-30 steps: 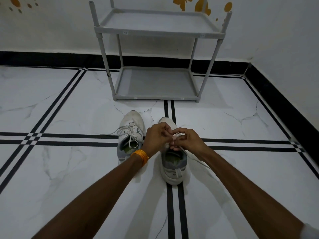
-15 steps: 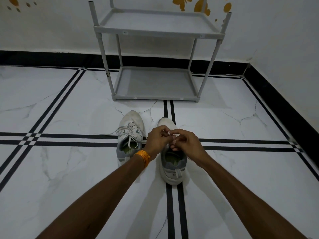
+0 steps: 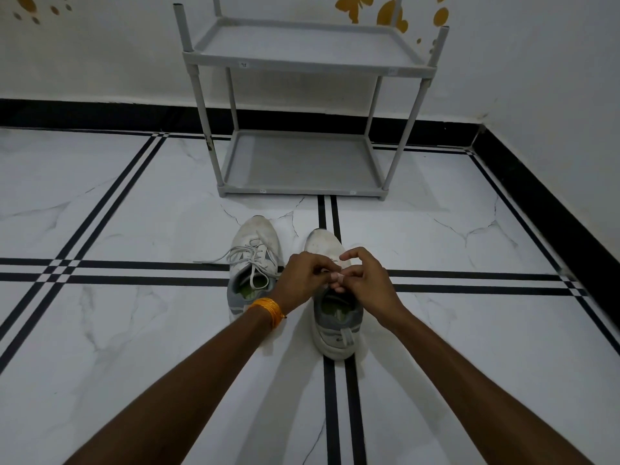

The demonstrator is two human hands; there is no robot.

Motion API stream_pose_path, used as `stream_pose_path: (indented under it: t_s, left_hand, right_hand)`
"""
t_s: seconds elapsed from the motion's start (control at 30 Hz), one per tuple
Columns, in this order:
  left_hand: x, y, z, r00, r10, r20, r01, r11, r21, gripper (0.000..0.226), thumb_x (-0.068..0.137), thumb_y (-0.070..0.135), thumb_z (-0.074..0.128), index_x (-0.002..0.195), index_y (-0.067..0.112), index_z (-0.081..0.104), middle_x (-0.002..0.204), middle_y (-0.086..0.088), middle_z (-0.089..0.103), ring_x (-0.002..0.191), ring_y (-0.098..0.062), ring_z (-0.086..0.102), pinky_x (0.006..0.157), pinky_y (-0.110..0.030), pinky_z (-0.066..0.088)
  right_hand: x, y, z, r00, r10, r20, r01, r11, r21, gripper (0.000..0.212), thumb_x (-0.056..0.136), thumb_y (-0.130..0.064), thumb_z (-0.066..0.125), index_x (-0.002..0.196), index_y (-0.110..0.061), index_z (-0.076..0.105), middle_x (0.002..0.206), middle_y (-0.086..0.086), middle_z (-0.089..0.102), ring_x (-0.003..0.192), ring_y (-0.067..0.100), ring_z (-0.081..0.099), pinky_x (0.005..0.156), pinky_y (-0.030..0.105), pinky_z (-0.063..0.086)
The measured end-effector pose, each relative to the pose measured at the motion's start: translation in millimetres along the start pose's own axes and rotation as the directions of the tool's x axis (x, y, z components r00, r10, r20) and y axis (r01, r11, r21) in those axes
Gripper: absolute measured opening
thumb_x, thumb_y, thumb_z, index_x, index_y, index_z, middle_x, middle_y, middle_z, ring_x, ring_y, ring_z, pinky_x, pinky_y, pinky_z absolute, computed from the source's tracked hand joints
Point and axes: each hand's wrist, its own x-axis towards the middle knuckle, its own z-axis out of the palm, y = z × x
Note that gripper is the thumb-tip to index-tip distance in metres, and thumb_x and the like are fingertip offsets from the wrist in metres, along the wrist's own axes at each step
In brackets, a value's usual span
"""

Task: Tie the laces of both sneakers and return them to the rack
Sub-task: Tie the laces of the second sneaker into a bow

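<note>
Two white low-top sneakers with grey heels were counted on the floor, the left sneaker [image 3: 254, 263] and the right sneaker [image 3: 333, 310]. One grey two-shelf plastic rack [image 3: 303, 105] was seen. Two bare hands were counted, the left hand [image 3: 303, 278] and the right hand [image 3: 364, 280]. One orange thread wristband [image 3: 268, 310] was noted.

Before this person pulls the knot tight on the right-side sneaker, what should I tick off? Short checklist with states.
1. Both hands on the lace: left hand and right hand pinch the white lace: ok.
2. Right sneaker flat on the floor: ok.
3. Bow formed: hidden by fingers, cannot tell.
4. Left sneaker tied: a lace end trails loose on the floor, not ok.
5. Rack shelves free for both sneakers: ok.
</note>
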Motion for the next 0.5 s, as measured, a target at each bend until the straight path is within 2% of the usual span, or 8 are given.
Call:
stream_pose_path:
  t_s: [0.07, 0.17, 0.23, 0.3, 0.33, 0.4, 0.43, 0.5]
  left_hand:
    - [0.1, 2.1, -1.5, 1.0, 0.018, 0.002, -0.018, 0.998, 0.064, 0.018, 0.086, 0.015, 0.069, 0.102, 0.009, 0.076, 0.099, -0.008, 0.076, 0.084, -0.01, 0.063, 0.072, -0.008, 0.041]
    - [4.2, 4.4, 2.6, 0.998, 0.045, 0.043, -0.055, 0.957, 0.286, 0.018, 0.091, 0.015, 0.061, 0.101, 0.007, 0.074, 0.098, -0.012, 0.072, 0.09, -0.024, 0.064, 0.073, -0.022, 0.042]
    - [4.7, 6.4, 4.6, 0.998, 0.027, 0.061, -0.049, 0.915, 0.401, 0.019, 0.094, 0.015, 0.056, 0.102, 0.008, 0.072, 0.1, -0.013, 0.069, 0.093, -0.028, 0.061, 0.073, -0.025, 0.037]
    - [4.7, 5.6, 4.4, 0.999, -0.031, 0.027, 0.017, 0.911, 0.412, 0.021, 0.095, 0.014, 0.054, 0.103, 0.007, 0.071, 0.101, -0.012, 0.068, 0.094, -0.028, 0.06, 0.074, -0.024, 0.035]
    - [4.5, 5.4, 3.1, 0.996, -0.094, 0.008, 0.085, 0.935, 0.344, 0.022, 0.095, 0.014, 0.054, 0.103, 0.005, 0.072, 0.099, -0.011, 0.068, 0.093, -0.026, 0.061, 0.075, -0.024, 0.036]
    - [6.0, 7.1, -1.4, 0.952, -0.297, 0.08, 0.298, 0.955, -0.002, 0.023, 0.096, 0.014, 0.054, 0.099, 0.002, 0.072, 0.087, -0.007, 0.066, 0.081, -0.02, 0.059, 0.074, -0.026, 0.041]
    - [7.4, 8.6, -4.5, 0.915, -0.369, 0.162, 0.394, 0.903, -0.169, 0.022, 0.095, 0.014, 0.054, 0.093, 0.002, 0.072, 0.079, -0.006, 0.062, 0.074, -0.016, 0.054, 0.069, -0.026, 0.043]
    - [10.2, 12.4, -8.8, 0.849, -0.444, 0.285, 0.518, 0.805, -0.289, 0.02, 0.094, 0.012, 0.054, 0.079, 0.006, 0.067, 0.066, -0.003, 0.052, 0.061, -0.012, 0.045, 0.059, -0.023, 0.04]
  right_hand:
    - [0.3, 0.1, 1.4, 1.0, -0.001, -0.01, 0.0, 1.0, -0.027, 0.026, 0.09, -0.003, 0.064, 0.112, -0.015, 0.055, 0.085, 0.009, 0.075, 0.071, 0.015, 0.075, 0.064, 0.017, 0.057]
    - [1.4, 2.4, 5.8, 0.995, -0.016, -0.103, 0.006, 0.995, -0.095, 0.019, 0.091, -0.003, 0.063, 0.106, -0.014, 0.058, 0.083, 0.004, 0.074, 0.065, 0.008, 0.073, 0.059, 0.012, 0.055]
    - [2.3, 4.7, 7.1, 0.977, -0.107, -0.185, 0.063, 0.971, -0.232, 0.014, 0.089, -0.006, 0.066, 0.098, -0.014, 0.06, 0.08, -0.001, 0.071, 0.064, 0.007, 0.071, 0.058, 0.009, 0.054]
    - [2.2, 7.7, 4.4, 0.95, -0.225, -0.217, 0.128, 0.913, -0.388, 0.01, 0.089, -0.007, 0.067, 0.092, -0.015, 0.061, 0.08, -0.002, 0.067, 0.07, 0.007, 0.067, 0.063, 0.013, 0.055]
    - [1.5, 8.8, 2.2, 0.944, -0.253, -0.213, 0.142, 0.891, -0.43, 0.009, 0.089, -0.007, 0.066, 0.09, -0.014, 0.061, 0.081, -0.001, 0.068, 0.073, 0.008, 0.066, 0.067, 0.019, 0.057]
    - [0.8, 10.2, -0.9, 0.95, -0.261, -0.169, 0.159, 0.875, -0.457, 0.007, 0.089, -0.007, 0.064, 0.088, -0.014, 0.062, 0.082, 0.001, 0.069, 0.075, 0.009, 0.066, 0.07, 0.028, 0.06]
    - [0.5, 10.8, -0.8, 0.955, -0.257, -0.145, 0.165, 0.873, -0.46, 0.007, 0.09, -0.007, 0.063, 0.088, -0.014, 0.062, 0.083, 0.001, 0.069, 0.075, 0.01, 0.066, 0.071, 0.03, 0.06]
    - [-0.5, 9.3, 1.2, 0.962, -0.241, -0.131, 0.159, 0.879, -0.45, 0.007, 0.09, -0.006, 0.062, 0.092, -0.013, 0.063, 0.088, 0.002, 0.07, 0.08, 0.013, 0.066, 0.076, 0.032, 0.06]
